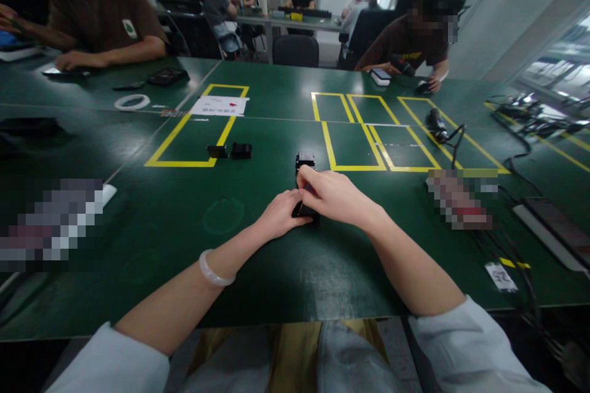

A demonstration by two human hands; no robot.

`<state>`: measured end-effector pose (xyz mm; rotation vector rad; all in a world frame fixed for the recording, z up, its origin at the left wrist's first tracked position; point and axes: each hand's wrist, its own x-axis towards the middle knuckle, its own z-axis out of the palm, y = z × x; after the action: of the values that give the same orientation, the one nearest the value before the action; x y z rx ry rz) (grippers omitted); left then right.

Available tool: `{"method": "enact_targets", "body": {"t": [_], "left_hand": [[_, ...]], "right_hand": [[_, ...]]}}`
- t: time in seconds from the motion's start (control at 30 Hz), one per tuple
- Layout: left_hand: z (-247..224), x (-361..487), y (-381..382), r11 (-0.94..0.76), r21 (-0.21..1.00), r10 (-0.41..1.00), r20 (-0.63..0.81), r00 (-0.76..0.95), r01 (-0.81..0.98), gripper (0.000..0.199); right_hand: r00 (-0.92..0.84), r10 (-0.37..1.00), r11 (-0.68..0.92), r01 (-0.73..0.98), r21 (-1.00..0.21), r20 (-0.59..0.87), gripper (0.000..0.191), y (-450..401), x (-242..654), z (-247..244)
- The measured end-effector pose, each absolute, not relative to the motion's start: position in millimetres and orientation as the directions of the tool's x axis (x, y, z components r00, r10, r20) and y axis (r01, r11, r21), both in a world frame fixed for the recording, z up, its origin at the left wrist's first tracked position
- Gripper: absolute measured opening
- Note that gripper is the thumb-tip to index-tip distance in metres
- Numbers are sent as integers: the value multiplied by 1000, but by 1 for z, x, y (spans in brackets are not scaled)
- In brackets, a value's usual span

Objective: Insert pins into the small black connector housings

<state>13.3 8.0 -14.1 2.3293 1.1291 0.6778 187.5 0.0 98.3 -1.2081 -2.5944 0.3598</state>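
Both hands meet at the middle of the green table [258,270], around a small black part [304,211] resting on or just above its surface. Fingers of my left hand [282,214] close on the part's left and near side. From the right, my right hand [335,195] reaches over its top with bent, pinched fingers, which hide much of it. Just beyond the fingertips is a small black block [305,159]; whether it joins the held part I cannot tell. Farther left lie another black block [241,151] and a flat black piece with a raised plate [217,151].
Yellow tape rectangles [359,168] mark the tabletop. A white paper sheet [219,105] and a tape roll [132,102] lie at the back left. Phones and cables [519,245] occupy the right. Two people sit across the table, one handling a small dark object.
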Motion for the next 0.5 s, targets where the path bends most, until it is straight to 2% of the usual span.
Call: {"method": "enact_targets", "body": {"t": [0.33, 0.5], "left_hand": [[-16, 13, 8, -543, 580, 817, 197, 542, 607, 51], [-14, 13, 7, -552, 573, 812, 204, 547, 606, 51]], "right_hand": [[-610, 786, 607, 734, -307, 97, 18, 1, 187, 99], [-620, 778, 613, 715, -337, 100, 17, 1, 188, 99]]}}
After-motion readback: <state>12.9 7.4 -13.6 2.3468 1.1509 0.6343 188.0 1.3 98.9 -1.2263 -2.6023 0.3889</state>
